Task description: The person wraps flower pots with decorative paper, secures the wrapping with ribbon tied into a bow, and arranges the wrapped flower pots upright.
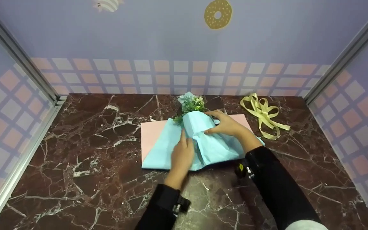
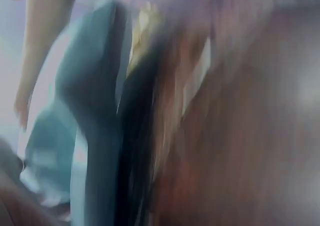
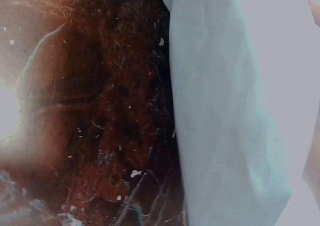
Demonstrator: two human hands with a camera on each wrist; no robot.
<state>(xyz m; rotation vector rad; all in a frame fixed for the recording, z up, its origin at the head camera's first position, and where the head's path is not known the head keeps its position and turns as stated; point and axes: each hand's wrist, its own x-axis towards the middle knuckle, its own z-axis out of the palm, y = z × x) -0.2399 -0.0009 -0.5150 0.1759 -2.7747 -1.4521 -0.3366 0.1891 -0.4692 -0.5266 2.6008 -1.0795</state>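
Observation:
A small bunch of artificial flowers (image 1: 188,101), pale blue with green leaves, pokes out above light-blue wrapping paper (image 1: 158,155). The paper's right part is folded over the stems, hiding them. My right hand (image 1: 227,124) holds this fold from the right, thumb on its front and fingers around its upper side. My left hand (image 1: 183,153) rests on the paper left of the fold, its index finger pointing toward the flowers. In the left wrist view the blue paper (image 2: 95,66) is blurred; in the right wrist view the blue paper (image 3: 220,111) hides the right fingers.
A pink sheet (image 1: 149,135) lies beneath the blue paper, showing at both sides. A loose yellow ribbon (image 1: 264,115) lies at the right rear of the dark marbled tabletop (image 1: 107,179). Patterned panels (image 1: 158,35) enclose the back and sides.

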